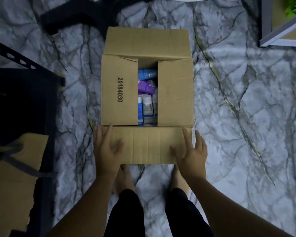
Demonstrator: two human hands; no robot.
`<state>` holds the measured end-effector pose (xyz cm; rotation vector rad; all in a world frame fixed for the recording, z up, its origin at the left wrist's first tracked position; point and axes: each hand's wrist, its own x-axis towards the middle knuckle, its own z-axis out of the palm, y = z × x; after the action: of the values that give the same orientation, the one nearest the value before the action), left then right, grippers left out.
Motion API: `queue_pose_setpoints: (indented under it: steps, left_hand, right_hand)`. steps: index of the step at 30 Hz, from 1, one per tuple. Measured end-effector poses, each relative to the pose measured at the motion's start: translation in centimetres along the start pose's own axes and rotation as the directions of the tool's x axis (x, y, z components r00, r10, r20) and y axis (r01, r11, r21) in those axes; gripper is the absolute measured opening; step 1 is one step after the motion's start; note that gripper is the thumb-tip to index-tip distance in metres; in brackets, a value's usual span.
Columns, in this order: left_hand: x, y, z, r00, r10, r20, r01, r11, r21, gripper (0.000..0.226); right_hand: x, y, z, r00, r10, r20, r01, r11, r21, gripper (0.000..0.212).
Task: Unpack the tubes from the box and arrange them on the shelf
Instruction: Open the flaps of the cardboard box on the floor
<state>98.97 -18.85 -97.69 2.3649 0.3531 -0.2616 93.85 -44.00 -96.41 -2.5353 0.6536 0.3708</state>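
Note:
A brown cardboard box stands on the marble-patterned floor right in front of me, with "20184030" printed on its left flap. Its side flaps are half shut, leaving a narrow gap in the middle. Through the gap I see a blue tube, a purple tube and white tubes lying inside. The near flap is folded out towards me. My left hand lies flat on its left end with fingers spread. My right hand rests on its right end, fingers apart.
A black metal shelf with cardboard on its lower level stands at the left. A grey-framed shelf is at the upper right. A black chair base lies beyond the box. My bare feet are just below the near flap.

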Motion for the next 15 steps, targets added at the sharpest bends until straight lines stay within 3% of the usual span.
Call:
queue_pose_setpoints:
  steps: [3, 7, 11, 15]
  left_hand:
    - [4.4, 2.3, 1.0, 0.986, 0.153, 0.070, -0.162, 0.973, 0.165, 0.064]
    - [10.6, 6.4, 3.9, 0.942, 0.238, 0.237, -0.327, 0.807, 0.492, 0.076]
    - [14.3, 7.6, 5.4, 0.915, 0.277, 0.295, -0.402, 0.701, 0.589, 0.083]
    - [14.8, 8.6, 4.1, 0.907, 0.293, 0.304, -0.420, 0.705, 0.572, 0.075]
  right_hand:
    - [4.4, -2.7, -0.1, 0.985, -0.174, -0.015, 0.168, 0.967, -0.191, 0.061]
    - [10.7, -7.4, 1.4, 0.950, -0.309, 0.048, 0.308, 0.897, -0.316, 0.064]
    - [14.8, -9.6, 2.4, 0.932, -0.343, 0.115, 0.359, 0.837, -0.413, 0.066]
    - [15.8, -9.9, 0.8, 0.939, -0.309, 0.148, 0.343, 0.833, -0.435, 0.062]
